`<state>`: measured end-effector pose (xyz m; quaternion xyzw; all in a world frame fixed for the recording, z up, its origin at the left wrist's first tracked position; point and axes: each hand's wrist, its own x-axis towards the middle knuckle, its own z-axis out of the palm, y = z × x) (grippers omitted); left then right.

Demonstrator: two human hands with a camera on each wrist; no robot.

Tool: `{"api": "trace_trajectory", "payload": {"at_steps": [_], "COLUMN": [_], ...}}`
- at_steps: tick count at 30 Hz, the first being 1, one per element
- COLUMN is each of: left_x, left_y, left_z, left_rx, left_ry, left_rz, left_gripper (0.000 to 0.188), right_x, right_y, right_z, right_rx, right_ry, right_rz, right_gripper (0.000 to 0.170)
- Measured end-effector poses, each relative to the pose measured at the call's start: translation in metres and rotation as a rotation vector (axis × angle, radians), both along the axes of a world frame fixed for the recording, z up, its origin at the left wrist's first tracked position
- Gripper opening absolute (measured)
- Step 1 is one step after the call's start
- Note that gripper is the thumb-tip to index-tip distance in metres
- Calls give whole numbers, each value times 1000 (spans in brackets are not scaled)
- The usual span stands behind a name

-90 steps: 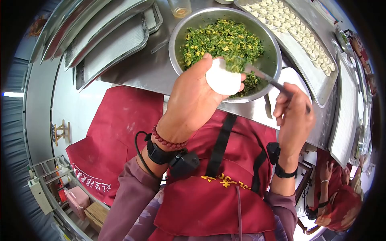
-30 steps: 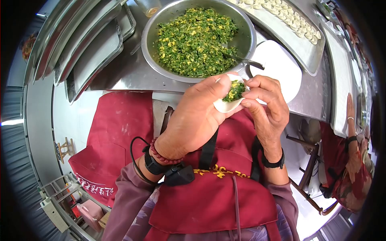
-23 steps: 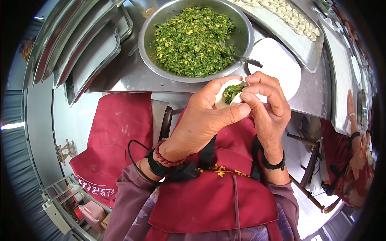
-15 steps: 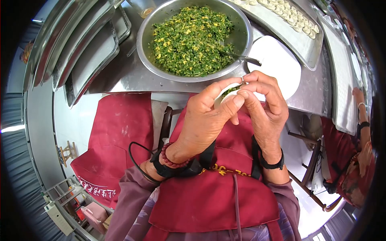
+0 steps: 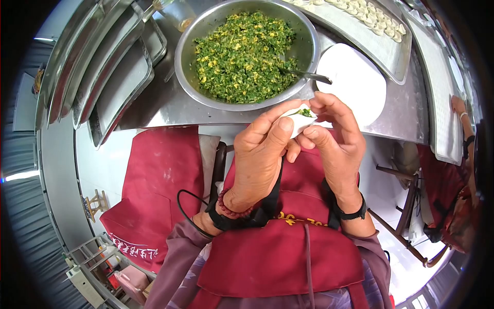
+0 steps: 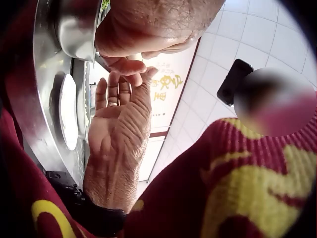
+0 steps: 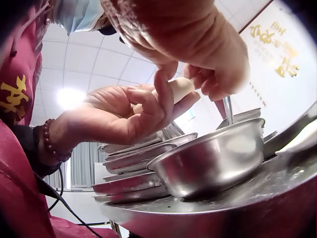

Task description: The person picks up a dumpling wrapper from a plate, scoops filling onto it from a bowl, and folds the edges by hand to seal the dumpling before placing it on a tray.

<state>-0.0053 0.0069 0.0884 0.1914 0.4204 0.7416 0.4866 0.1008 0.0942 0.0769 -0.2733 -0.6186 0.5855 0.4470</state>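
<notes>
In the head view a folded white dough wrapper with a little green filling showing at its top is between both hands, in front of the bowl. The left hand grips it, thumb on the near side. On its other end the right hand pinches with thumb and fingertips. From the right wrist view the pale wrapper lies along the curled fingers of the left hand. The left wrist view hides the wrapper behind the hands.
A steel bowl of chopped green and yellow filling holds a spoon. Right of it lie a white sheet and a tray of shaped dough pieces. Stacked trays stand left. Another person's arm shows at far right.
The spoon went from the right hand into the bowl. The wrapper, flat and open on the left palm before, is now folded around filling, and both hands hold it.
</notes>
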Motion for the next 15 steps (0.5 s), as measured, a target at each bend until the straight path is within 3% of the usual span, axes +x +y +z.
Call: {"api": "trace_trajectory", "payload": {"at_steps": [2,8,11,15], "left_x": [2,3,3,3], "left_y": [1,1,1,0], "left_z": [1,-1,-1,-3], "left_rx": [38,25,32,59], "left_ry": [-36,48,34,22], "left_rz": [-1,-21,-12,-2], "left_gripper": [45,48,48,45], "right_x": [1,8,7,5], "right_y": [-5,0,-4,-9], "right_z": [7,2,1,4], "right_rx": [-473,-717,-686,-430], "right_ry": [206,217,296,191], "right_rz": [159,258,237,116], "right_gripper": [40,38,35,31]}}
